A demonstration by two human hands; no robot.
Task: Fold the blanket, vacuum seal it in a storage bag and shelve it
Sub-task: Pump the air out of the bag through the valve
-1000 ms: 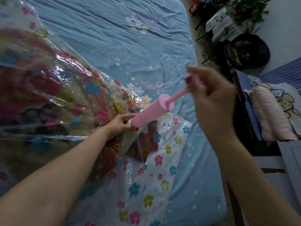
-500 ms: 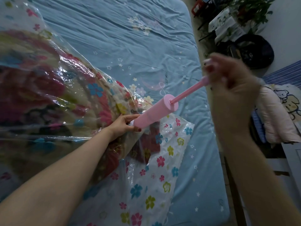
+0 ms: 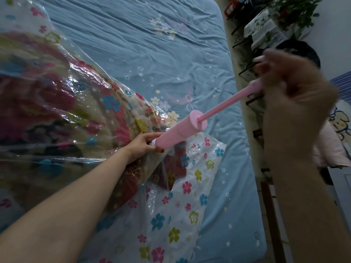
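Left hand: the left hand is down at the base of the pink hand pump, fingers wrapped round its lower end where it meets the bag.
Right hand: the right hand is up high and blurred, fist curled round the pump handle.
Plunger rod: the plunger rod is drawn well out of the barrel (1 long pink line rising to the right).
Storage bag: the flower-print vacuum storage bag lies on the blue star-print bed sheet, glossy and crinkled.
Blanket: the floral blanket sits inside the bag, bulging at left.
Beside the bed: a potted plant, upper right.
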